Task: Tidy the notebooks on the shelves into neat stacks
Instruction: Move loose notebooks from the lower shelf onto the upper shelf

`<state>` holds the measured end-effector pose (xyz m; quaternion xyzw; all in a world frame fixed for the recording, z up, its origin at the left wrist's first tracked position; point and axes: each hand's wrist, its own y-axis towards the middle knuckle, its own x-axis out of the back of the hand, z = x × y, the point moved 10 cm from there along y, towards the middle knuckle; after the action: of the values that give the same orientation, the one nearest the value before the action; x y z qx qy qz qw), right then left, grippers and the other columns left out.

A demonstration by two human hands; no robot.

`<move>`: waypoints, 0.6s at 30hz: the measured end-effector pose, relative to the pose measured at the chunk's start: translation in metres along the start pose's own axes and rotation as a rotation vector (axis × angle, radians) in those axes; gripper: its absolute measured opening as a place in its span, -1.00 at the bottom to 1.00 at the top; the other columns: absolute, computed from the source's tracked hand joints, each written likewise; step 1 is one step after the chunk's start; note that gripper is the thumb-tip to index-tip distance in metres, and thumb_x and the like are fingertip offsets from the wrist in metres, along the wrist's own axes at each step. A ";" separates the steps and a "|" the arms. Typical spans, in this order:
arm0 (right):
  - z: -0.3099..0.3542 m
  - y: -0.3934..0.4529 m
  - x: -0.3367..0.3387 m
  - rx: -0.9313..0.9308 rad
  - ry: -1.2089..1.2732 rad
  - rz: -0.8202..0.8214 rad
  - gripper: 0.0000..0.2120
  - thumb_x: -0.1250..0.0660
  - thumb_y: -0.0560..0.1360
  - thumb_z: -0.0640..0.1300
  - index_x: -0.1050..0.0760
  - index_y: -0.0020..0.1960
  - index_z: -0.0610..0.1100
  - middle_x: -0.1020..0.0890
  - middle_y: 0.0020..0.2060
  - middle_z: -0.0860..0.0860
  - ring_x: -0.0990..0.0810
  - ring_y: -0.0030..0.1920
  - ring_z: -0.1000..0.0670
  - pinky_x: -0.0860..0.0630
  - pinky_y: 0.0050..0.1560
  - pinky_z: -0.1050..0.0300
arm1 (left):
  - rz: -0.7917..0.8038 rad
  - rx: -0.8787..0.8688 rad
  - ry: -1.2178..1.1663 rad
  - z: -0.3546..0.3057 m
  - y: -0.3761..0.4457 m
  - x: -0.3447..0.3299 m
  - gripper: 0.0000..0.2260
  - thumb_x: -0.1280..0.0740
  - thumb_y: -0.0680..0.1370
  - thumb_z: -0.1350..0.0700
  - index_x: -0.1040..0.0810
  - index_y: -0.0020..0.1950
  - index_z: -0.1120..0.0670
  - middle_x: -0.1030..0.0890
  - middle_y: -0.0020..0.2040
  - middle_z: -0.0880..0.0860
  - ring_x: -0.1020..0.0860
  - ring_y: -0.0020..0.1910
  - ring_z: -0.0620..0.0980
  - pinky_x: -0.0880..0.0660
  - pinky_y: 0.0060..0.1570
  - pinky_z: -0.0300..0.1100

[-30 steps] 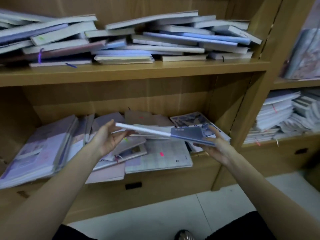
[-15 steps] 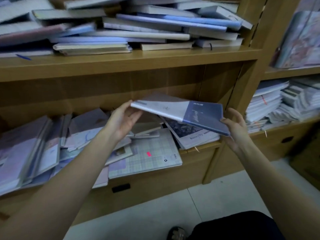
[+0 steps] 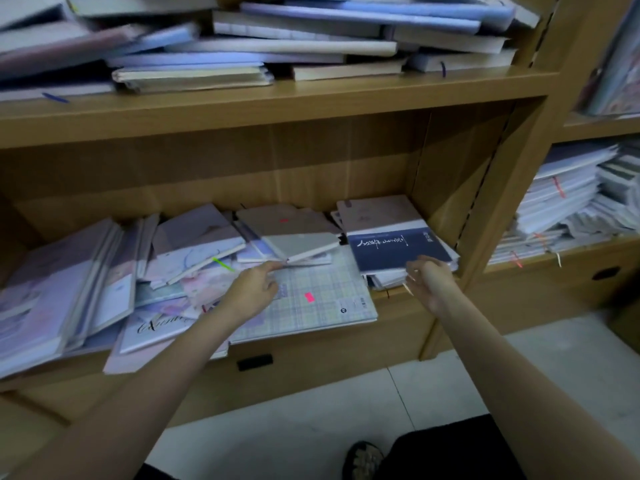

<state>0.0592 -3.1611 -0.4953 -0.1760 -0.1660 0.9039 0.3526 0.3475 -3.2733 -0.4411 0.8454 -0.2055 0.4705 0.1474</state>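
Now we log the navy notebook [image 3: 398,249] flat atop the right-of-centre pile on the lower shelf [image 3: 398,306]. Both hands empty: left hand [image 3: 251,292] loosely open, right hand [image 3: 431,277] relaxed beside it. Thin, light, stiff-covered; we judge gripping opposite edges best.

Top-shelf notebooks [image 3: 242,46] blurred, cropped at frame edge; plaid notebook [image 3: 322,299] partly under left hand [image 3: 251,292].
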 end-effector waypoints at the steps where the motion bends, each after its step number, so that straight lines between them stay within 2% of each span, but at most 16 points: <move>1: 0.002 0.001 0.000 0.018 -0.057 -0.029 -0.55 -0.20 0.54 -0.35 -0.24 0.41 -0.21 -0.43 0.23 -0.14 -0.44 0.23 -0.10 -0.39 0.33 -0.03 | 0.038 -0.026 0.060 0.001 -0.006 -0.009 -0.63 -0.23 0.54 0.16 -0.41 0.35 0.12 -0.55 0.20 0.20 -0.54 0.07 0.13 -0.40 0.11 -0.12; 4: 0.002 -0.005 0.003 0.102 -0.426 -0.150 -0.66 -0.24 0.54 -0.27 -0.35 0.31 -0.22 -0.48 0.13 -0.15 -0.46 0.07 -0.10 -0.45 0.19 -0.03 | 0.180 -0.118 0.367 0.009 -0.026 -0.040 -0.47 -0.21 0.48 -0.07 -0.32 0.42 0.10 -0.32 0.44 0.11 -0.26 0.43 0.09 -0.12 0.40 -0.15; 5: -0.008 -0.011 -0.005 0.094 -0.541 -0.108 -0.71 -0.26 0.53 -0.24 -0.41 0.24 -0.24 -0.52 0.10 -0.16 -0.48 0.04 -0.10 -0.46 0.14 -0.03 | 0.185 -0.137 0.463 0.012 -0.032 -0.043 -0.46 -0.27 0.49 -0.08 -0.32 0.43 0.08 -0.26 0.47 0.07 -0.18 0.47 0.09 -0.05 0.43 -0.09; 6: -0.024 -0.017 -0.018 0.054 -0.612 -0.018 -0.77 -0.29 0.52 -0.22 -0.46 0.16 -0.26 -0.56 0.08 -0.17 -0.51 0.01 -0.09 -0.48 0.11 -0.02 | 0.161 -0.179 0.536 0.012 -0.037 -0.043 -0.46 -0.37 0.46 -0.06 -0.38 0.39 0.07 -0.30 0.46 0.08 -0.22 0.46 0.12 -0.08 0.43 0.00; 7: -0.043 -0.024 -0.029 -0.007 -0.634 0.071 -0.81 -0.31 0.51 -0.22 -0.49 0.09 -0.28 -0.59 0.05 -0.18 -0.54 -0.02 -0.10 -0.51 0.09 -0.01 | 0.132 -0.238 0.583 0.007 -0.041 -0.041 -0.45 -0.50 0.34 -0.06 -0.51 0.28 0.08 -0.43 0.37 0.11 -0.36 0.37 0.17 -0.23 0.35 0.12; 8: -0.060 -0.030 -0.037 -0.059 -0.603 0.129 -0.84 -0.32 0.51 -0.23 -0.49 0.04 -0.30 -0.60 0.03 -0.19 -0.57 -0.04 -0.11 -0.54 0.09 -0.02 | 0.118 -0.286 0.653 0.005 -0.044 -0.041 -0.43 -0.61 0.16 -0.07 -0.62 0.10 0.08 -0.57 0.21 0.14 -0.53 0.20 0.20 -0.42 0.17 0.18; 9: -0.069 -0.034 -0.041 -0.088 -0.540 0.138 -0.87 -0.33 0.51 -0.25 -0.47 0.00 -0.31 -0.59 0.00 -0.19 -0.59 -0.06 -0.12 -0.57 0.08 -0.03 | 0.091 -0.322 0.706 0.006 -0.047 -0.041 -0.42 -0.65 -0.01 -0.08 -0.67 -0.05 0.06 -0.64 0.06 0.13 -0.62 0.04 0.19 -0.52 -0.02 0.17; 11: -0.072 -0.040 -0.046 -0.090 -0.391 0.093 -0.88 -0.32 0.51 -0.28 -0.39 -0.03 -0.27 -0.58 -0.11 -0.16 -0.59 -0.22 -0.09 -0.62 -0.15 0.08 | 0.091 -0.317 0.734 0.016 -0.048 -0.043 -0.39 -0.65 -0.14 -0.09 -0.67 -0.15 0.04 -0.67 -0.01 0.11 -0.66 -0.10 0.15 -0.57 -0.16 0.11; 13: -0.058 -0.048 -0.060 -0.054 -0.292 0.096 -0.85 -0.31 0.53 -0.25 -0.36 0.03 -0.23 -0.56 -0.26 -0.11 -0.51 -0.39 -0.01 -0.52 -0.40 0.23 | 0.083 -0.306 0.719 0.016 -0.053 -0.041 -0.36 -0.64 -0.18 -0.06 -0.67 -0.14 0.04 -0.67 -0.02 0.10 -0.66 -0.14 0.10 -0.59 -0.18 0.02; 15: -0.035 -0.058 -0.083 -0.006 -0.250 0.141 -0.83 -0.28 0.54 -0.23 -0.39 0.09 -0.28 -0.55 -0.34 -0.11 -0.50 -0.45 0.02 -0.44 -0.47 0.26 | 0.046 -0.284 0.675 0.014 -0.057 -0.035 -0.37 -0.64 -0.19 0.01 -0.66 -0.15 0.07 -0.67 -0.08 0.07 -0.66 -0.20 0.05 -0.58 -0.21 -0.09; 18: -0.001 -0.072 -0.115 0.054 -0.215 0.179 -0.77 -0.27 0.54 -0.28 -0.42 0.15 -0.38 -0.57 -0.49 -0.12 -0.50 -0.60 0.08 -0.41 -0.57 0.32 | -0.136 -0.222 0.582 0.007 -0.057 -0.011 -0.59 -0.62 0.04 0.23 -0.60 -0.18 0.17 -0.63 -0.25 0.12 -0.61 -0.32 0.11 -0.55 -0.33 -0.18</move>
<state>0.1808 -3.1911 -0.4423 -0.0827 -0.1623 0.9495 0.2553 0.3752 -3.2243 -0.4569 0.6660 -0.1480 0.6562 0.3224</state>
